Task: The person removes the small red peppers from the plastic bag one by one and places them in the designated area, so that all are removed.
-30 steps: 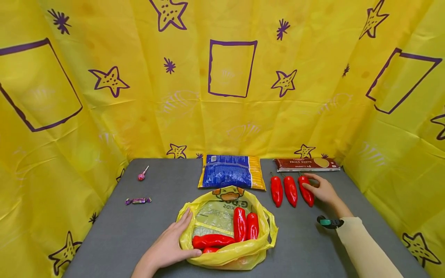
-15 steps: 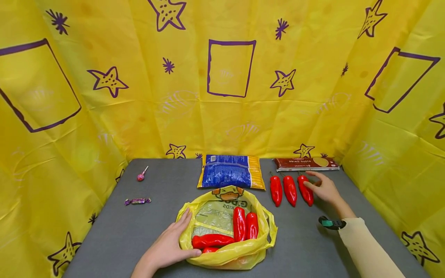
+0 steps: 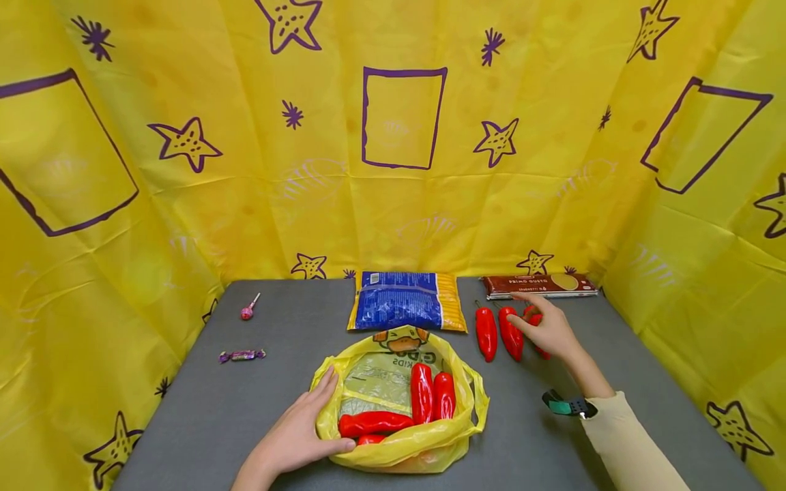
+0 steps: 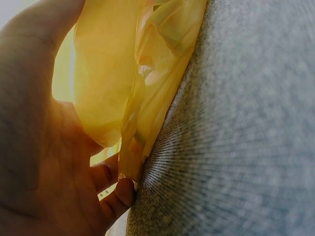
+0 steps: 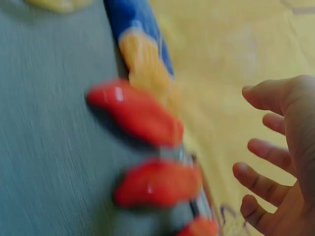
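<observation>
A yellow plastic bag (image 3: 417,450) with a duck print stands with its mouth open, several red chili peppers (image 3: 376,424) inside. My left hand (image 3: 295,429) rests against the bag's left side, fingers extended along the rim and thumb at the front. In the left wrist view, fingertips (image 4: 125,191) touch the bag's yellow film. To the right, three red peppers lie in a row. My right hand (image 3: 552,331) hovers over the middle pepper (image 3: 511,334) and partly hides the right one (image 3: 533,315). In the right wrist view its fingers are spread, holding nothing, apart from the blurred peppers (image 5: 157,184).
A blue and yellow packet (image 3: 399,300) lies behind the bag. At the back right is a brown spaghetti pack (image 3: 540,285). A lollipop (image 3: 248,311) and a purple wrapped candy (image 3: 242,355) lie on the left of the grey table (image 3: 202,423). Yellow cloth (image 3: 405,211) surrounds the table.
My right hand has left the right pepper's side and shifted left and up, over the middle pepper. The three peppers stay in their row, and my left hand keeps its place on the bag.
</observation>
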{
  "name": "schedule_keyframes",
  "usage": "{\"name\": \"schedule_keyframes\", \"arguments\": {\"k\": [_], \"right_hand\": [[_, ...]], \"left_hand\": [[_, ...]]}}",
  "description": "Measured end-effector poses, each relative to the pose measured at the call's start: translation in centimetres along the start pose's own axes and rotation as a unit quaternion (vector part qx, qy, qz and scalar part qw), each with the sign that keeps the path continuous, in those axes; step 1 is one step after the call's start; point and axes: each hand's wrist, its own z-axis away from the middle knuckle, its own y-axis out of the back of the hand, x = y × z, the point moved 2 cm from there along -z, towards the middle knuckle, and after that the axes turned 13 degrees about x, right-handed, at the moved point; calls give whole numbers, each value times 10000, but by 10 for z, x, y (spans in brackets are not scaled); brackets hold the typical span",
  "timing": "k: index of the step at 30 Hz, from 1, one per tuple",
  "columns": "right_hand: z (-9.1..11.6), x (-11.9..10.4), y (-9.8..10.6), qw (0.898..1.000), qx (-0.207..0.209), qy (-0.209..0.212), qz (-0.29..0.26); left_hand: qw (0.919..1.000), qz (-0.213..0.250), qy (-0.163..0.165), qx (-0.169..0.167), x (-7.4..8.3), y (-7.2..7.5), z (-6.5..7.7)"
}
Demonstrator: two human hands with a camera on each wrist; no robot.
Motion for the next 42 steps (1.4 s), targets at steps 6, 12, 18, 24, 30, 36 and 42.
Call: {"name": "schedule_keyframes", "arguments": {"k": [6, 12, 18, 24, 30, 36, 42], "right_hand": [[9, -40, -11, 9986, -147, 348, -364], [14, -69, -23, 9956, -378, 533, -671], [16, -90, -37, 9911, -652, 745, -892], [16, -102, -51, 9868, -838, 968, -994], [10, -115, -57, 9817, -1007, 1241, -1035], [-9, -136, -60, 9734, -1077, 1618, -1212], [-23, -158, -66, 9689, -1343, 1765, -1101]], "left_hand": [[10000, 25, -3, -4, 0, -1, 0], [10000, -17, -42, 21, -1, 0, 0], [10000, -62, -6, 52, 0, 0, 1], [10000, -63, 11, 48, 0, 1, 1], [9998, -28, -169, 49, 1, 1, 3], [9995, -28, -274, 134, 1, 3, 4], [9995, -43, -273, 159, 0, 0, 2]]}}
